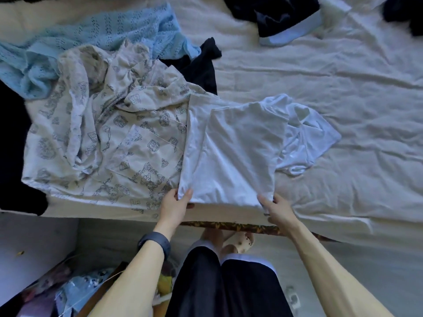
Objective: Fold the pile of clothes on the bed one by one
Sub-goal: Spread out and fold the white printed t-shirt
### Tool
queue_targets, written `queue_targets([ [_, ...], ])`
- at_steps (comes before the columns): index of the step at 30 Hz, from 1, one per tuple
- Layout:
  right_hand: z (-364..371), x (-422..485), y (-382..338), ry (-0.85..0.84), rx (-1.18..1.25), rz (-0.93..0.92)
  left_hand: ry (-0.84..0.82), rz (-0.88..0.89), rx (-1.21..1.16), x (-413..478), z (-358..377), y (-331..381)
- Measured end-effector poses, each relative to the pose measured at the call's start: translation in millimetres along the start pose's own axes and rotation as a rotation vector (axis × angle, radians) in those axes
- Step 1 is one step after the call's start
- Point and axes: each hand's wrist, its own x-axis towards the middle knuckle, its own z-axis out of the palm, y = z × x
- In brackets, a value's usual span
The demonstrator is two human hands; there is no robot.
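A white T-shirt (238, 147) lies partly folded on the bed (343, 76) near its front edge, one sleeve spread out to the right. My left hand (175, 204) pinches its near left corner. My right hand (275, 208) grips its near right corner. To the left lies the pile: a cream printed pyjama top (109, 133), a light blue knit (98, 35) behind it, and a black garment (199, 67) between them.
A dark garment with a pale blue band (281, 19) lies at the far back, another dark piece (405, 12) at the top right. Black cloth (13, 145) hangs off the bed's left side. Bags and clutter (75, 291) sit on the floor by my legs.
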Motion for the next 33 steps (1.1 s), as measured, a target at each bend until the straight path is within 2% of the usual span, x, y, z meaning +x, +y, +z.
queue_targets([
  [2, -10.3, -8.4, 3.6, 0.018, 0.017, -0.101, 0.058, 0.051, 0.031, -6.9, 1.3, -2.1],
  [5, -20.2, -21.7, 13.9, 0.192, 0.029, -0.247, 0.096, 0.143, 0.086, -21.9, 2.2, -10.5],
  [9, -7.7, -30.3, 64.9, 0.166, -0.231, -0.236, 0.091, 0.044, 0.304, -44.9, 12.8, -38.5],
  [12, -2.7, -27.1, 87.1, 0.131, -0.289, -0.189, 0.134, -0.012, 0.328, -53.0, 24.2, -46.6],
  [14, -5.0, -22.6, 91.4, 0.181, -0.401, -0.193, 0.207, 0.009, 0.379, -54.4, 30.2, -47.8],
  [16, -5.5, -17.0, 85.1, 0.388, -0.501, -0.294, 0.366, 0.195, 0.573, -53.0, 37.0, -42.6],
  [18, -2.3, -9.1, 60.8, 0.585, -0.585, -0.518, 0.443, 0.53, 0.793, -46.4, 47.4, -27.7],
  [20, 6.6, 12.5, 30.0, 0.676, -0.694, -0.761, 0.356, 0.833, 0.979, -25.5, 61.6, -4.2],
  [22, 15.3, 46.4, -3.6, 0.677, -0.826, -0.925, 0.266, 1.009, 1.147, 8.2, 73.0, 24.3],
  [24, 13.8, 86.4, -37.9, 0.636, -0.959, -0.92, 0.257, 1.038, 1.271, 52.6, 74.8, 52.5],
  [27, -4.2, 130.6, -73.9, 0.598, -0.996, -0.715, 0.284, 0.907, 1.407, 110.6, 58.5, 79.3],
  [29, -8.5, 142.4, -82.9, 0.593, -1.009, -0.652, 0.287, 0.866, 1.395, 127.8, 49.9, 85.8],
  [33, -4.2, 124.9, -76.0, 0.615, -0.908, -0.68, 0.275, 0.86, 1.256, 113.5, 54.2, 78.7],
])
